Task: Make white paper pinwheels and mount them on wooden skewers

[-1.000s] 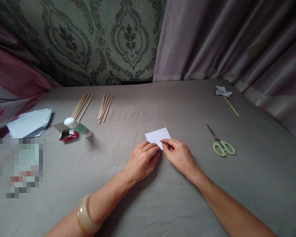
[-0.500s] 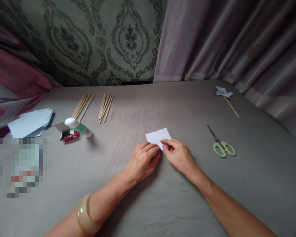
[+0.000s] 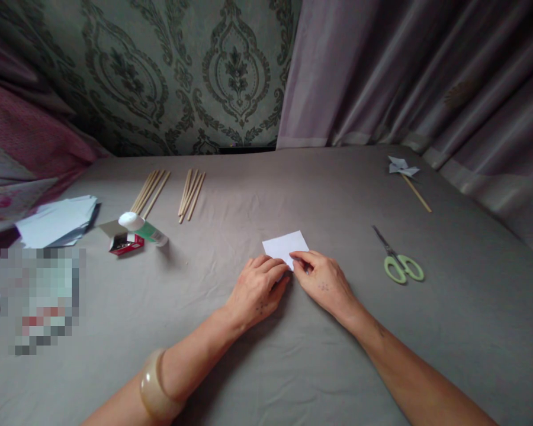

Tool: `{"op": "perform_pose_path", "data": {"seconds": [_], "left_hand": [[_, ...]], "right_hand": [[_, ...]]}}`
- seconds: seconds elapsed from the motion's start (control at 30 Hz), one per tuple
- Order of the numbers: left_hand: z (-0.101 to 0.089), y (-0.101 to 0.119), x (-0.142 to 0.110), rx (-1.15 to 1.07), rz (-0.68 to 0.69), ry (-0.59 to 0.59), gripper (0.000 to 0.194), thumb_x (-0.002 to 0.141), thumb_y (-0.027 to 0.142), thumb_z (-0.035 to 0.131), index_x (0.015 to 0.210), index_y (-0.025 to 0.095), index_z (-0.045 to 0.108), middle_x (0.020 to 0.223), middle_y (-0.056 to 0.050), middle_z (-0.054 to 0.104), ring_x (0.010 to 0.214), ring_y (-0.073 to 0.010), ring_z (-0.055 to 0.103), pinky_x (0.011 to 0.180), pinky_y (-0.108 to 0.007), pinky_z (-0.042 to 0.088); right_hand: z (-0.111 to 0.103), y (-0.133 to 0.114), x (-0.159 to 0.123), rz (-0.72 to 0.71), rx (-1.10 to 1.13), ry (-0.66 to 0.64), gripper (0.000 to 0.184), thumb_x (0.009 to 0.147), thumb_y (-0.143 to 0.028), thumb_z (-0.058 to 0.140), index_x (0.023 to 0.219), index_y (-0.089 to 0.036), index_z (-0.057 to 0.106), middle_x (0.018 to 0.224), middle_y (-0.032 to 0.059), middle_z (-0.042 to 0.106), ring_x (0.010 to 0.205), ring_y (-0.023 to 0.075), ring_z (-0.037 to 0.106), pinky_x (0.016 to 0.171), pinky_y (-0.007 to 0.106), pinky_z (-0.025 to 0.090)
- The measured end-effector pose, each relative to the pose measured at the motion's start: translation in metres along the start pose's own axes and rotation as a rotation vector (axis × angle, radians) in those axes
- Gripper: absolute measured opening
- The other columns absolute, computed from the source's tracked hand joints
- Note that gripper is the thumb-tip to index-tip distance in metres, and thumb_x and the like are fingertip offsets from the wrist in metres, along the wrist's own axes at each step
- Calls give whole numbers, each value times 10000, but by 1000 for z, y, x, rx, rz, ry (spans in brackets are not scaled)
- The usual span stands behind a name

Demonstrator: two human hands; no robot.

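A small white sheet of paper (image 3: 286,244) lies in front of me on the grey cloth. Over its near left edge rests my left hand (image 3: 260,290), fingers curled onto the paper. My right hand (image 3: 323,283) pinches the near right part of the sheet between thumb and index finger. The fingertips of both hands almost meet at the near edge, which they partly hide. To the right lies a pair of scissors (image 3: 396,260) with light green handles, apart from my hands.
At the back right is a paper pinwheel (image 3: 404,168) on a stick. Wooden sticks (image 3: 190,195) lie in two groups at back left. A glue bottle (image 3: 144,229) stands by an open red box (image 3: 127,244). Farther left are a paper stack (image 3: 57,220) and a blurred packet (image 3: 44,302).
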State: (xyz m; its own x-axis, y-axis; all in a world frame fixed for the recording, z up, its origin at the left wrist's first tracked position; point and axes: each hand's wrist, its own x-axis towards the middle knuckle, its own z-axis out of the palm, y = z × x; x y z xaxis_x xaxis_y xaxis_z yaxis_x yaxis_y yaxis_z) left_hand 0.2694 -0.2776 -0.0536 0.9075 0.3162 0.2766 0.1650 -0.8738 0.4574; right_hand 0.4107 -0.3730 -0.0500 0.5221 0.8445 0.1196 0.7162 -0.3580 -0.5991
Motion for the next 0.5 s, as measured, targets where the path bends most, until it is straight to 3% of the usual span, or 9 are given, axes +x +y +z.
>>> {"op": "perform_pose_path", "data": {"seconds": [0.5], "left_hand": [[0, 1, 0, 19, -3, -2, 211, 909, 236, 486, 1047, 195, 640, 1042, -65, 700, 953, -209, 591, 786, -359, 447]], "right_hand": [[-1, -2, -1, -9, -50, -35, 297, 838, -187, 489, 1031, -194, 714, 997, 62, 722, 883, 200, 662, 825, 297, 480]]}}
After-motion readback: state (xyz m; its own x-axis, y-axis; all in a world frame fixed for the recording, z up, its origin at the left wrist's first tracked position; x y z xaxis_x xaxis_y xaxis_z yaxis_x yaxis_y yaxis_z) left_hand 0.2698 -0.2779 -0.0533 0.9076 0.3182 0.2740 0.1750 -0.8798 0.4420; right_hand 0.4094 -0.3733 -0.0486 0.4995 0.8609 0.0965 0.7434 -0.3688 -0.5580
